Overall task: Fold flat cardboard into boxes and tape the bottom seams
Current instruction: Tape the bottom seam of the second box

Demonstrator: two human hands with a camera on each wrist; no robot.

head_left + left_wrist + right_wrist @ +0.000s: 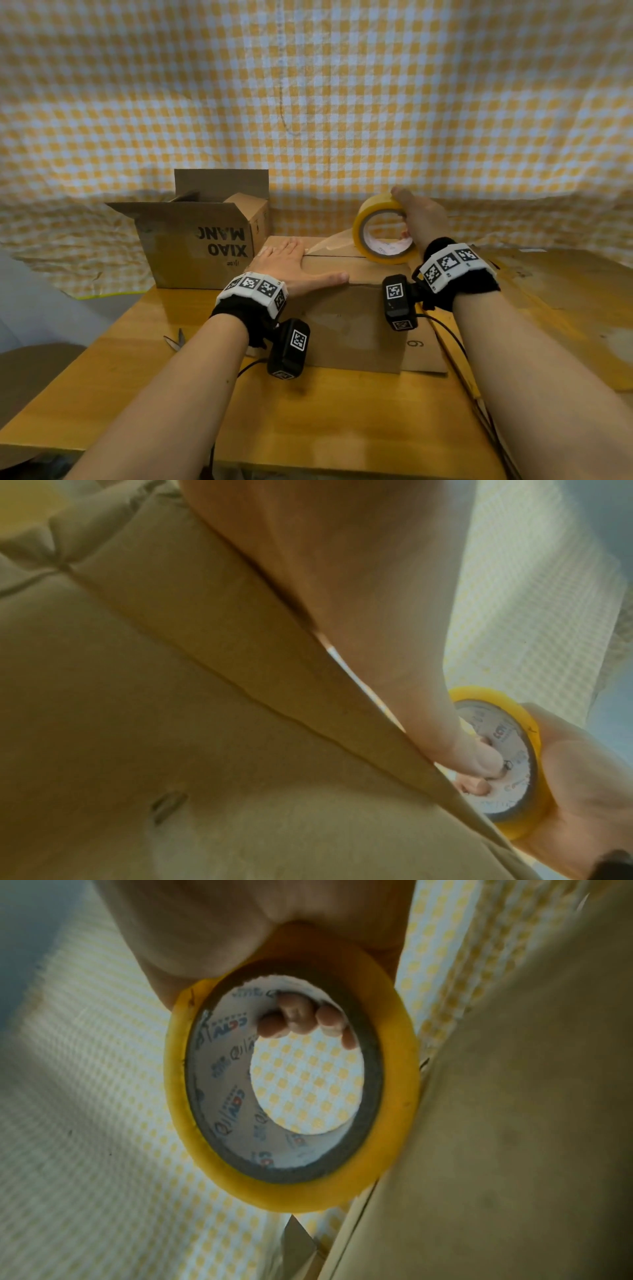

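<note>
Yellow-and-white checked cloth point(342, 102) hangs behind a wooden table point(325, 411) w/ cardboard on it. Head view: closed box point(349, 308) sits mid-table, flaps shut on top, seam running left to right. Left hand point(291, 263) lies flat on the box top, fingers straight, thumb along the near edge. Right hand point(421, 219) grips the tape roll point(380, 229), standing on edge on the box's far right top; fingers hooked through the core, index finger over the outer rim. A strip of clear tape point(334, 241) runs from the roll leftwards to the seam near the left fingertips. Second box point(202, 240), open, printing upside down, stands at rear left, just beside the closed one. Scissors point(175, 340) lie on the table left of the left forearm. Flat cardboard sheet point(548, 301) at right.

Left wrist view: blurry; left hand point(342, 588) pressed on box point(154, 723), thumb along its edge; tape roll point(496, 764) beyond, w/ right hand point(582, 791) round it.

Right wrist view: tape roll point(291, 1091) fills centre, fingertips point(298, 1020) curled inside the core, palm over the rim. Box point(514, 1123) at right, roll touching it; checked cloth point(85, 1096) behind.
</note>
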